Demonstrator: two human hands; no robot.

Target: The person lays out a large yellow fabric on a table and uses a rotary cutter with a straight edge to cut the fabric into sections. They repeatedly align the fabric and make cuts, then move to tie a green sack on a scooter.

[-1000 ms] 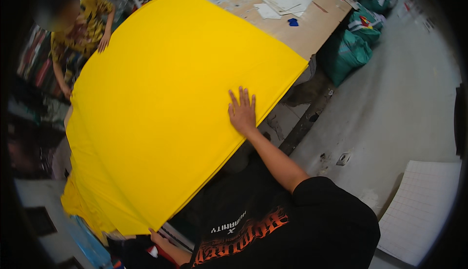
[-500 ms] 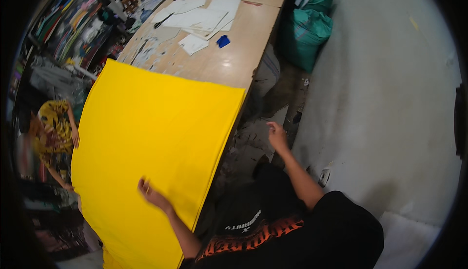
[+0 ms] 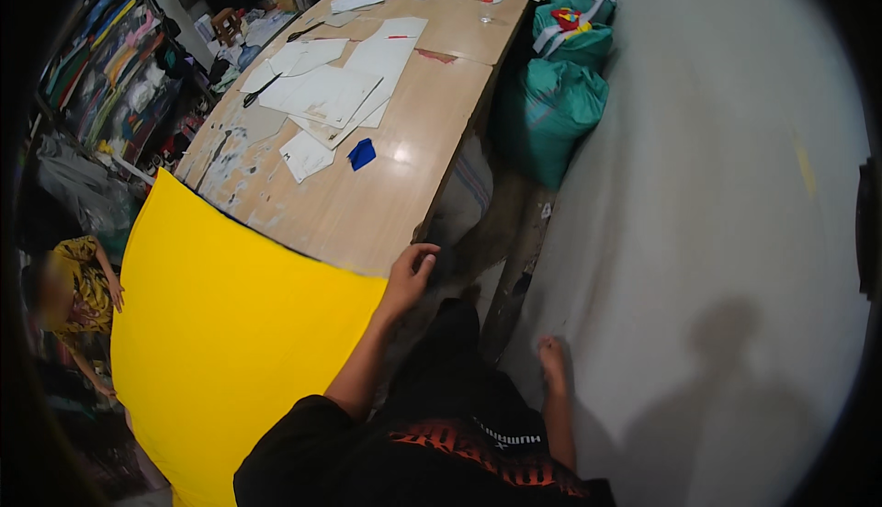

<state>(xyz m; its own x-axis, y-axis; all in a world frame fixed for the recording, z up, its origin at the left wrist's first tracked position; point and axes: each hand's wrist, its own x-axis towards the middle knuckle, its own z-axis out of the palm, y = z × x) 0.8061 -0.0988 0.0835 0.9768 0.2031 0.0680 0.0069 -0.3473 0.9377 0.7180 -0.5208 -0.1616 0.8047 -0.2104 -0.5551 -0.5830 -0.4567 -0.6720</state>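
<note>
A large yellow cloth (image 3: 248, 342) lies spread flat over the near part of the long wooden table (image 3: 404, 185). Just beside its far right corner, by the table's edge, is my left hand (image 3: 411, 279). That hand is empty, its fingers loosely bent and apart from the thumb. Whether it touches the cloth's corner I cannot tell. My right hand (image 3: 551, 360) hangs low between my body and the grey wall, fingers curled, nothing visible in it. At the cloth's left side a co-worker in a yellow patterned shirt (image 3: 83, 277) has both hands at its edge.
Paper pattern pieces (image 3: 322, 94), black scissors (image 3: 262, 91), a small blue piece (image 3: 362, 153) and a bottle (image 3: 486, 2) lie or stand farther up the table. Green sacks (image 3: 560, 112) sit along its right side by the grey wall (image 3: 707, 185). Shelves of folded cloth (image 3: 119, 57) stand left.
I have moved up along the table, my body turned. My left hand has gone from above the cloth to its far right corner; my right hand has dropped toward the wall.
</note>
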